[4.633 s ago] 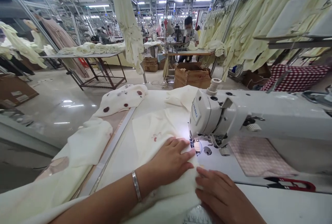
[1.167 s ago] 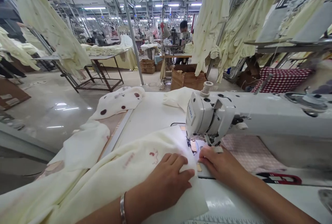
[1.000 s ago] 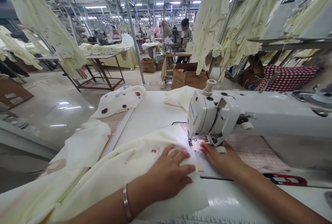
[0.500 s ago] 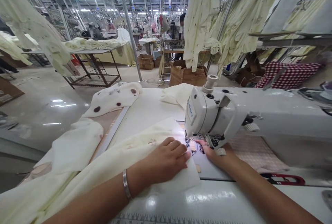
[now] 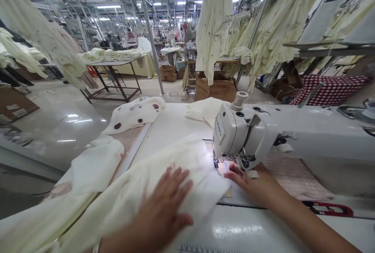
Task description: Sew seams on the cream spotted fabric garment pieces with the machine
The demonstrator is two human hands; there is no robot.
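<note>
A cream fabric piece lies across the sewing table, its right edge at the needle area of a white sewing machine. My left hand lies over this fabric with its fingers spread, slightly blurred, holding nothing. Beside the needle, below the machine head, my right hand reaches in from the right. Its thumb stretches toward the lit needle plate, apart from the bent fingers, which the machine partly hides. I see nothing between them. The needle tip is too small to make out.
Red-handled thread snips lie right of my right forearm, near pink checked cloth. White fabric with dark spots rests at the table's far left corner. Cream garments hang beyond the machine, above a cardboard box.
My left hand has moved back toward me and left, away from the needle, and its bent fingers have spread. My right hand stays by the needle, its fingers drawn slightly back. The view has shifted slightly.
</note>
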